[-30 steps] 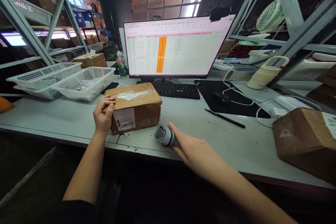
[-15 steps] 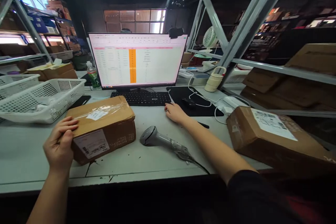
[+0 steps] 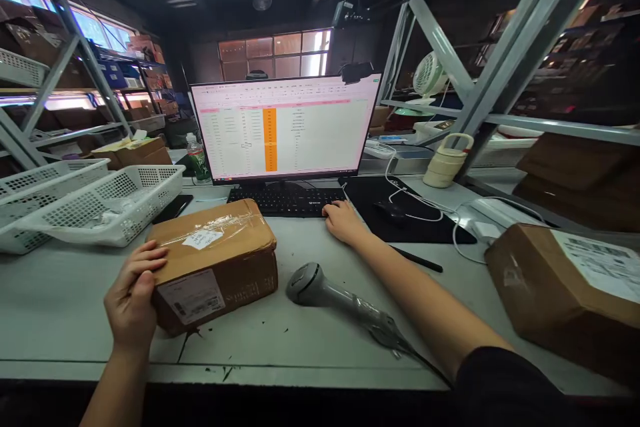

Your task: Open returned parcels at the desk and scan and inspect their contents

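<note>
My left hand [image 3: 133,293] is closed on the left end of a brown cardboard box [image 3: 250,277], thumb on the near side and fingers over the top. Clear tape and a small handwritten white slip [image 3: 203,239] are on the box's top, and a printed label [image 3: 193,297] is on its near face. My right hand [image 3: 345,221] rests with its fingers on the right end of a black keyboard [image 3: 280,200]; nothing is held in it. Between my arms lies a grey handheld barcode scanner [image 3: 345,307], its cable running off the near edge.
A monitor [image 3: 320,133] showing a spreadsheet stands behind the keyboard. White plastic baskets [image 3: 115,230] are at left, beside a green-labelled bottle [image 3: 197,159]. To the right are a mouse [image 3: 390,210] on a black mat, a cream lidded cup [image 3: 445,165], cables and another labelled box [image 3: 545,280].
The view has tilted up, so the desk items sit lower and further right. My left hand stays on the box, my right on the keyboard. A small outlined cell now shows on the screen.
</note>
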### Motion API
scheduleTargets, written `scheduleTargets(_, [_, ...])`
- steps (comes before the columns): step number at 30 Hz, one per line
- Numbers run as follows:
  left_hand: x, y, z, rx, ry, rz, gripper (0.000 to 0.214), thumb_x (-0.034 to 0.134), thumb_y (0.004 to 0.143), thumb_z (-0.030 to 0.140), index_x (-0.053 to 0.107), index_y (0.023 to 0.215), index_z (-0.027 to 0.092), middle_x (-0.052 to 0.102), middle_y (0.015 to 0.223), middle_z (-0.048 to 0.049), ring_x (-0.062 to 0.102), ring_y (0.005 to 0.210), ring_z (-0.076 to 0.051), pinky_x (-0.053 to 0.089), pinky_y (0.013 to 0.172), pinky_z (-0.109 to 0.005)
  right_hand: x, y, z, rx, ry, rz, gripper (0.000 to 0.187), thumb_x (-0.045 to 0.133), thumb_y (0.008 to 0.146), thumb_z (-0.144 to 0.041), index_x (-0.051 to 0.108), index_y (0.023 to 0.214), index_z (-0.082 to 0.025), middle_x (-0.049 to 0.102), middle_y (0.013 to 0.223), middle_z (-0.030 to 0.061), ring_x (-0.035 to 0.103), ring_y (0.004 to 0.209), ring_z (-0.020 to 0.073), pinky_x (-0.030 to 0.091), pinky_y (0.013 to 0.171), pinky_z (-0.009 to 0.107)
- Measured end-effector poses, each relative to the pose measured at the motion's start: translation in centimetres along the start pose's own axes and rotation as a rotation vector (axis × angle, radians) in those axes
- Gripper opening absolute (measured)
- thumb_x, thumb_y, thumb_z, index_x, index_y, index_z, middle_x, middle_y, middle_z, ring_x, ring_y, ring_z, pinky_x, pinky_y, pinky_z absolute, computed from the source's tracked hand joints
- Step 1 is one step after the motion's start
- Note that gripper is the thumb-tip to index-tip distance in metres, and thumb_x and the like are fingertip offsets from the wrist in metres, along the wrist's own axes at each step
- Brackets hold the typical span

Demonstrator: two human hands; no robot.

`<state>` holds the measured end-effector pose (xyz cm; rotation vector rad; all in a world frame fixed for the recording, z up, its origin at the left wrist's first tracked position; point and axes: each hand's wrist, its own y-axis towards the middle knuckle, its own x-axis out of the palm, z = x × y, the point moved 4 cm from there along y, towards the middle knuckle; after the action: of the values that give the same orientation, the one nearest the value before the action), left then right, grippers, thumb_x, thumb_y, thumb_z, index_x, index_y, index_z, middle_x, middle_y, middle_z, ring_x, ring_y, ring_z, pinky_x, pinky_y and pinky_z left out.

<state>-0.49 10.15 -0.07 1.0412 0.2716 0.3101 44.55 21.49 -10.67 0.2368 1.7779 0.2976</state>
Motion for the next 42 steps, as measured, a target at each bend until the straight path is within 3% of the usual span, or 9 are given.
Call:
scheduleTargets(5, [0.0, 0.1, -0.1, -0.011, 0.023, 0.006, 0.017, 0.062, 0.09, 0.032, 0.071, 0.081, 0.021, 0.075, 0.099, -0.0056, 0.064, 0.12, -0.031, 0.041, 0.115, -0.056, -0.7, 1.5, -1.5, -0.013, 0.05, -0.003, 0.031, 0.044, 0.089, -0.013, 0.066, 0.111, -0.015, 0.067, 0.124, 0.0154, 0.043, 0.137, 0.0292, 0.02, 0.121, 0.05])
scheduleTargets(8, [-0.1, 0.0, -0.3, -0.001, 0.03, -0.02, 0.017, 0.062, 0.091, 0.034, 0.072, 0.082, 0.023, 0.075, 0.101, -0.0048, 0.064, 0.12, -0.031, 0.04, 0.115, -0.057, -2.7, 1.1, -2.4, 0.0, 0.107, 0.033, 0.033, 0.039, 0.094, -0.017, 0.065, 0.115, -0.011, 0.067, 0.122, 0.0194, 0.051, 0.127, 0.0291, 0.032, 0.114, 0.047])
scheduleTargets(12, [-0.7, 0.1, -1.2, 0.029, 0.044, -0.075, 0.015, 0.066, 0.089, 0.036, 0.074, 0.086, 0.024, 0.076, 0.104, -0.0056, 0.063, 0.122, -0.032, 0.042, 0.114, -0.056, -5.0, -3.4, -5.0, -0.158, 0.272, -0.073, 0.034, 0.045, 0.098, -0.033, 0.063, 0.124, -0.018, 0.069, 0.125, 0.0104, 0.062, 0.115, 0.0223, 0.048, 0.101, 0.037])
scheduleTargets(16, [-1.7, 2.0, -3.9, -0.103, -0.103, -0.163, 0.018, 0.069, 0.085, 0.038, 0.072, 0.075, 0.023, 0.076, 0.104, -0.0075, 0.06, 0.128, -0.033, 0.041, 0.116, -0.054, -6.2, -9.2, -7.5, -0.297, 0.396, -0.222, 0.047, 0.042, 0.1, -0.042, 0.057, 0.139, -0.02, 0.067, 0.131, 0.0124, 0.061, 0.121, 0.0262, 0.048, 0.105, 0.045])
scheduleTargets(21, [-2.6, 4.9, -6.9, -0.398, -0.186, -0.238, 0.024, 0.069, 0.078, 0.043, 0.072, 0.084, 0.02, 0.057, 0.147, -0.0114, 0.055, 0.134, -0.035, 0.046, 0.112, -0.05, -5.7, -11.5, -2.0, -0.139, 0.089, -0.158, 0.056, 0.051, 0.092, -0.03, 0.053, 0.145, -0.013, 0.061, 0.139, 0.0192, 0.057, 0.129, 0.0322, 0.043, 0.112, 0.049])
scheduleTargets(26, [-3.8, 2.9, 0.5, -0.001, 0.171, -0.021, 0.027, 0.063, 0.09, 0.041, 0.071, 0.105, 0.021, 0.068, 0.126, -0.0107, 0.059, 0.128, -0.029, 0.042, 0.115, -0.05, -2.7, -13.7, 6.6, 0.235, -0.169, -0.256, 0.058, 0.046, 0.09, -0.022, 0.051, 0.147, -0.011, 0.069, 0.124, 0.0251, 0.069, 0.105, 0.0413, 0.056, 0.084, 0.056])
scheduleTargets(31, [1.7, -2.8, 9.8, 0.322, 0.434, -0.543, 0.056, 0.073, 0.085, 0.044, 0.057, 0.136, 0.028, 0.06, 0.141, -0.0113, 0.048, 0.14, -0.036, 0.035, 0.117, -0.057, -2.4, -14.6, 5.6, 0.07, -0.182, -0.058, 0.044, 0.04, 0.096, -0.019, 0.064, 0.132, -0.02, 0.071, 0.115, 0.022, 0.069, 0.1, 0.0381, 0.054, 0.075, 0.048])
scheduleTargets(38, [3.6, -3.8, 10.5, 0.386, 0.592, -0.525, 0.046, 0.066, 0.089, 0.026, 0.061, 0.135, 0.028, 0.068, 0.133, -0.0081, 0.06, 0.126, -0.03, 0.042, 0.109, -0.049, -3.3, -13.5, 5.4, 0.182, -0.176, -0.172, 0.047, 0.035, 0.097, -0.012, 0.062, 0.134, -0.006, 0.068, 0.114, 0.0262, 0.066, 0.106, 0.0379, 0.05, 0.081, 0.046])
scheduleTargets(42, [3.3, -3.8, 10.5, 0.437, 0.596, -0.475, 0.042, 0.069, 0.09, 0.027, 0.064, 0.132, 0.028, 0.071, 0.129, -0.0071, 0.065, 0.122, -0.029, 0.043, 0.108, -0.048, -6.2, -14.4, 3.2, 0.256, 0.006, -0.047, 0.043, 0.041, 0.096, -0.021, 0.069, 0.127, -0.009, 0.068, 0.119, 0.0227, 0.067, 0.104, 0.0357, 0.051, 0.08, 0.044])
